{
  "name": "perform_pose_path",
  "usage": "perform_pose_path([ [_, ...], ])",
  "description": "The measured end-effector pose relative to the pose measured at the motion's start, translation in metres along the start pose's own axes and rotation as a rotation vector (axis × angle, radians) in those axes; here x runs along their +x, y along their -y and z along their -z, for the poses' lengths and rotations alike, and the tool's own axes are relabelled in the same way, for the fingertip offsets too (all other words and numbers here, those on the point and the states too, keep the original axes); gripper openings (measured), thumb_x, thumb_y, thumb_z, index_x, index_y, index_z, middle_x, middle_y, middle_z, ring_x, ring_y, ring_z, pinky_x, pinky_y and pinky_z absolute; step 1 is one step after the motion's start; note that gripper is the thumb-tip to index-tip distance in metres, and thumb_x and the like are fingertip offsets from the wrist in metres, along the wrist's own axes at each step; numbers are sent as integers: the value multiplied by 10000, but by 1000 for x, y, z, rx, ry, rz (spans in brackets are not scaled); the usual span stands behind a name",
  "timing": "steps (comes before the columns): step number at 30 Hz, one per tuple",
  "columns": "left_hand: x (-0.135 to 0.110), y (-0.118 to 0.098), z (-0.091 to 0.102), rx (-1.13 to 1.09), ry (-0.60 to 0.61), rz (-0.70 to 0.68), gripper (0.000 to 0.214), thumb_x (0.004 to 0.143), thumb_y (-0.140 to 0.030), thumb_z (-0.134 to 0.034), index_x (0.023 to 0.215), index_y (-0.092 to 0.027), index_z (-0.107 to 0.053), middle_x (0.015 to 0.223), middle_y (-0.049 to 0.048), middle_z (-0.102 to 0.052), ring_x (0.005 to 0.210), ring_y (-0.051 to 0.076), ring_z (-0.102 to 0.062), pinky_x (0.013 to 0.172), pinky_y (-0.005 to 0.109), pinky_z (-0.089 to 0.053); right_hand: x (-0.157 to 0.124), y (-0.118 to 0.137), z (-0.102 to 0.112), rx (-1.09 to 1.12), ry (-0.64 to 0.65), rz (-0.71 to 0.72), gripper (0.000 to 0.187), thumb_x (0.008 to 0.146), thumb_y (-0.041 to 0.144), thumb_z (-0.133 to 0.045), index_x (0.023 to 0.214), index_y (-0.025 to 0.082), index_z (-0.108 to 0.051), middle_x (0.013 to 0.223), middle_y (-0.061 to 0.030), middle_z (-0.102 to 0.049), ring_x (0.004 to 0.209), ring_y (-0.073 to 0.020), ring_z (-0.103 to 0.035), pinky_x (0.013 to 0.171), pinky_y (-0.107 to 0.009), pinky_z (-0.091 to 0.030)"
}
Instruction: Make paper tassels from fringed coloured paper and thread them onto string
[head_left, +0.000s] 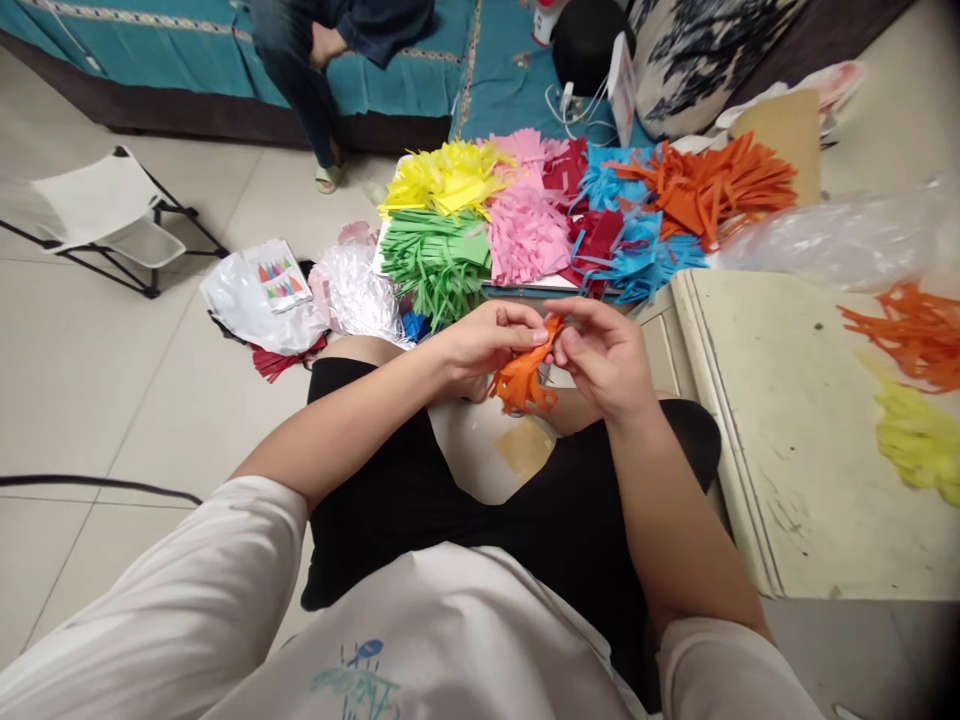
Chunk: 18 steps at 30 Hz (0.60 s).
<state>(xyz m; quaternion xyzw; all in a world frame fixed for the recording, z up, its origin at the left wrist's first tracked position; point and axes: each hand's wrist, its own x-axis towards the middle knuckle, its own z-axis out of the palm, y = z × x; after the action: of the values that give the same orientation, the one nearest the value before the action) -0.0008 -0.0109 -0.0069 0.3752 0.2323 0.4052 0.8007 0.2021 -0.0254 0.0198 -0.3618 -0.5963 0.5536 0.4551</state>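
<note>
An orange paper tassel (525,380) hangs between my hands above my lap, its fringed strands pointing down. My left hand (499,338) pinches its upper part between thumb and fingers. Closed at the tassel's top end, my right hand (604,352) has its thumb and fingertips on the orange paper. Just beyond my hands lie heaps of fringed paper: green fringe (435,255), yellow fringe (444,178), pink fringe (529,235), dark red fringe (598,240), blue fringe (649,255) and orange fringe (720,185).
At right, a cream tabletop (810,470) carries an orange tassel (919,335) and a yellow tassel (919,435). Plastic bags (259,300) lie on the floor at left, near a folding stool (101,205). Another person's legs (300,80) show on the teal sofa (180,60).
</note>
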Motion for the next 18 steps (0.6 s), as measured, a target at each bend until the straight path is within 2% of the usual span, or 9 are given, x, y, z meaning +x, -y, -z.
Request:
perform_pose_path([
  [2, -2, -1, 0, 23, 16, 21, 546, 657, -430, -1153, 887, -126, -762, 819, 83, -848, 758, 197, -839, 767, 301, -673, 2, 6, 8, -111, 62, 49, 441, 845, 662, -981, 1075, 302, -875, 1097, -75, -744, 861, -222, -669, 815, -406, -643],
  [5, -5, 0, -1, 88, -21, -17, 582, 661, -486, -1145, 903, -131, -752, 798, 76, -838, 749, 199, -835, 745, 294, -662, 5, 10, 15, -220, 75, 109, 417, 835, 665, -992, 970, 287, -879, 1009, -87, -736, 984, -272, -706, 902, -442, -654],
  [9, -8, -2, -4, 279, -115, -151, 553, 690, -534, -1120, 886, -123, -806, 824, 81, -834, 735, 163, -800, 718, 249, -617, 4, 9, 17, -258, 52, 106, 428, 828, 667, -1000, 947, 278, -865, 999, -85, -748, 979, -268, -709, 923, -441, -660],
  [13, -10, -6, -6, 474, -126, -266, 558, 705, -596, -1090, 867, -132, -826, 824, 71, -816, 734, 152, -758, 708, 248, -579, 2, 5, 19, -231, 52, 41, 394, 847, 607, -1005, 948, 265, -838, 985, -72, -755, 884, -238, -711, 839, -407, -660],
  [16, -12, -9, -7, 615, -121, -372, 545, 813, -665, -1000, 898, -152, -840, 877, 86, -826, 784, 169, -748, 753, 275, -569, 0, 4, 20, -293, 24, 101, 312, 913, 551, -963, 969, 271, -839, 1031, -78, -759, 899, -243, -718, 838, -414, -647],
  [18, -16, -10, -8, 740, -122, -457, 510, 831, -651, -992, 937, -174, -847, 920, 91, -829, 836, 191, -743, 810, 302, -565, -2, 4, 19, -368, -8, 173, 261, 963, 526, -915, 973, 277, -840, 1041, -85, -763, 943, -259, -725, 848, -424, -633],
])
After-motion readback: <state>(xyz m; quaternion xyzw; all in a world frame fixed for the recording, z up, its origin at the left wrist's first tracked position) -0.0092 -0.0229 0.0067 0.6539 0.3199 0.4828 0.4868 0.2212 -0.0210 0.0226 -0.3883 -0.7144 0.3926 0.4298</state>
